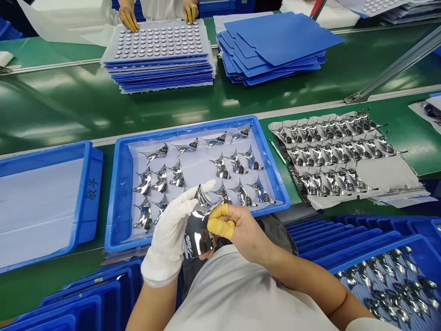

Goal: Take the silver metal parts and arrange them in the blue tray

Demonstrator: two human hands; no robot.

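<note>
My left hand (167, 236), in a white glove, grips a curved, mirror-bright chrome part (197, 230) in front of my body. Pale lettering or a reflection of it shows near the part's lower left. My right hand (237, 225), with yellow finger cots on thumb and fingers, pinches the same part at its right side. Just beyond both hands lies a blue tray (112, 202) lined with white sheet. Rows of similar pointed chrome pieces (177, 174) rest in it, some partly hidden behind my glove.
Chrome pieces (330, 156) stand in rows on paper at right, beside a white pen-like stick (277, 151). Another blue tray (87, 184) is at left. Stacked trays (99, 289) flank me. Across the green bench, a person's yellow-tipped hands (128, 17) touch a sheet of small round parts.
</note>
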